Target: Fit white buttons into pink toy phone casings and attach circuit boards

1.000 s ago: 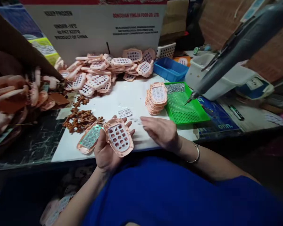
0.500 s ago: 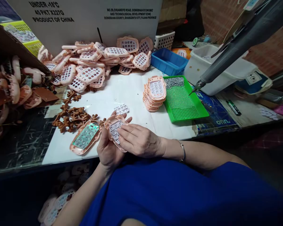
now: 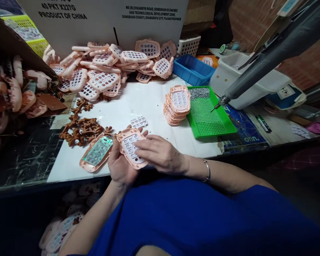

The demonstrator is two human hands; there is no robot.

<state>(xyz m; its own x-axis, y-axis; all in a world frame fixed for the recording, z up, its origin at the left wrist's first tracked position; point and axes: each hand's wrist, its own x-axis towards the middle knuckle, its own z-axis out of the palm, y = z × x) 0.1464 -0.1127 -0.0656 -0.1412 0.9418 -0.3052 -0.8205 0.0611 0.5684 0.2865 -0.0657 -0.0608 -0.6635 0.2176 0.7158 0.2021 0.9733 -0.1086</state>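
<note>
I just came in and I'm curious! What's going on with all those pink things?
A person's left hand holds a pink plastic shell, and the right hand has its fingers on the white button pad in it. Beside it, another shell lies with a green circuit board inside. More shells stand in a stack next to a green tray.

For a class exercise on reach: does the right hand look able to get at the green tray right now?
Probably yes: between the right hand and the green tray, the white sheet looks bare. It is at the pink shell, though, and the driver hangs over the tray.
</note>
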